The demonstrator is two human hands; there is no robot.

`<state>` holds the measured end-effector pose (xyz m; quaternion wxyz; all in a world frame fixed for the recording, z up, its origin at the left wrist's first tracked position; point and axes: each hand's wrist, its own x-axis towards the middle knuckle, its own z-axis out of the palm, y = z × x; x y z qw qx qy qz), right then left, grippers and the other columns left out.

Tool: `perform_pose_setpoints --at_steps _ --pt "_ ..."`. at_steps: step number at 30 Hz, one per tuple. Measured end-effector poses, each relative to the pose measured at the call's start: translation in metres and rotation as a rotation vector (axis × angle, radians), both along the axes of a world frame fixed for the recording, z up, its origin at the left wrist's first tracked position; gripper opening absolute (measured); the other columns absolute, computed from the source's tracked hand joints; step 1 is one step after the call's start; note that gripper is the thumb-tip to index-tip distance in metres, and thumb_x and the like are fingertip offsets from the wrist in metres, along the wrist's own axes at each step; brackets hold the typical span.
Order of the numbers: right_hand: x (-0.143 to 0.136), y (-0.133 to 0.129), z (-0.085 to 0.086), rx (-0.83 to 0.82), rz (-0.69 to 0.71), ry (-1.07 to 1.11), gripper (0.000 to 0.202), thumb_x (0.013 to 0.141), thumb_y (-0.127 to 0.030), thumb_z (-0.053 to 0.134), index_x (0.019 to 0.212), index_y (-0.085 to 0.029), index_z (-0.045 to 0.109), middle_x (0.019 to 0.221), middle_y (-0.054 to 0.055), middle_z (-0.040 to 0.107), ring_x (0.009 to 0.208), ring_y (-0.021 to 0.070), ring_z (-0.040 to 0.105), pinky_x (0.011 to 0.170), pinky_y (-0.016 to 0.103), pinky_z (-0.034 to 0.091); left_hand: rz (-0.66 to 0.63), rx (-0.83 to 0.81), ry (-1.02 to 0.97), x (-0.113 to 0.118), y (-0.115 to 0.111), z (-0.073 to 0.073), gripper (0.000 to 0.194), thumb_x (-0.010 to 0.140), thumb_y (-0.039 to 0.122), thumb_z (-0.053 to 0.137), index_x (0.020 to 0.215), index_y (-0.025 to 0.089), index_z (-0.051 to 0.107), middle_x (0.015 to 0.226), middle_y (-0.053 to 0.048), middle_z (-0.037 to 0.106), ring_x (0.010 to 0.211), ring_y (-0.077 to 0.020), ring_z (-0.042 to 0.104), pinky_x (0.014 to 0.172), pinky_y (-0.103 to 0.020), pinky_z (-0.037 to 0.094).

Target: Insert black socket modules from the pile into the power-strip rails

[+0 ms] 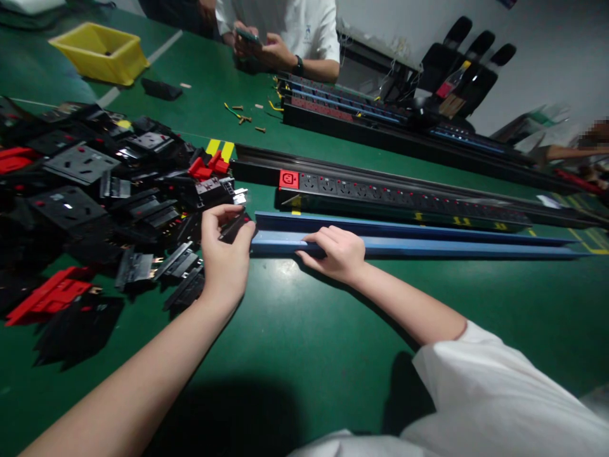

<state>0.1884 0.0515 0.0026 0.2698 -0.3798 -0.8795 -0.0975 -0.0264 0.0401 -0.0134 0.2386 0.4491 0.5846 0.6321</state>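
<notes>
Your bare left forearm sits closest, by heaped black-and-red plastic socket modules, probably there for easy reach; left hand pinches a small black plastic piece beside the long blue U-shaped metal-looking channel, right hand clamps the near wall, likely steadying it

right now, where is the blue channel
In the head view, the blue channel runs centre to right, nearer than the black socket strip, the right hand on it.

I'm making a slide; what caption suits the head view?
Left hand holds a black part by one end of a blue rail that the right hand grips.
</notes>
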Motion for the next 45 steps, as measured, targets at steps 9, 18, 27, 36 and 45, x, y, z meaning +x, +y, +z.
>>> perform_pose_setpoints --at_steps 9,18,27,36,45 --pt "-0.001 -0.001 0.0 -0.003 0.004 0.011 0.026 0.093 -0.045 0.061 0.093 -0.022 0.072 0.08 0.001 0.073 0.072 0.015 0.063 0.063 0.029 0.039 -0.029 0.014 0.032 0.0 0.001 0.004 0.027 0.088 0.037 0.066 0.112 0.024 0.068 0.115 -0.004 0.07 0.112 -0.0229 0.063 0.103 -0.039 0.049" --pt "-0.001 0.0 0.0 -0.019 0.009 -0.002 0.027 0.094 -0.045 0.059 0.094 -0.021 0.072 0.083 0.0 0.074 0.073 0.0151 0.064 0.063 0.029 0.04 0.009 0.004 0.071 -0.004 -0.003 0.004 0.034 0.089 0.041 0.065 0.118 0.025 0.07 0.117 -0.006 0.071 0.109 -0.0239 0.064 0.102 -0.041 0.049" --pt "-0.001 0.0 0.001 -0.024 0.011 -0.01 0.027 0.094 -0.045 0.059 0.094 -0.022 0.072 0.083 0.001 0.074 0.074 0.0156 0.063 0.063 0.03 0.04 -0.014 -0.137 0.134 -0.011 0.001 0.006 0.032 0.093 0.043 0.054 0.114 0.023 0.07 0.107 -0.006 0.072 0.099 -0.0236 0.065 0.093 -0.038 0.049" --pt "-0.002 -0.001 0.001 -0.043 0.006 0.012 0.025 0.093 -0.045 0.06 0.094 -0.022 0.071 0.083 0.0 0.074 0.074 0.0152 0.063 0.063 0.03 0.039 -0.015 -0.14 0.066 -0.013 0.012 -0.003 0.03 0.095 0.044 0.051 0.107 0.023 0.07 0.102 -0.004 0.071 0.099 -0.0216 0.064 0.092 -0.035 0.048" --pt "0.001 0.008 0.019 -0.225 0.042 -0.057 0.027 0.091 -0.048 0.064 0.086 -0.022 0.07 0.075 0.001 0.072 0.069 0.0146 0.063 0.06 0.026 0.035 0.007 -0.134 -0.053 -0.01 0.017 -0.008 0.03 0.094 0.044 0.053 0.107 0.022 0.069 0.1 -0.005 0.07 0.097 -0.021 0.064 0.091 -0.035 0.047"
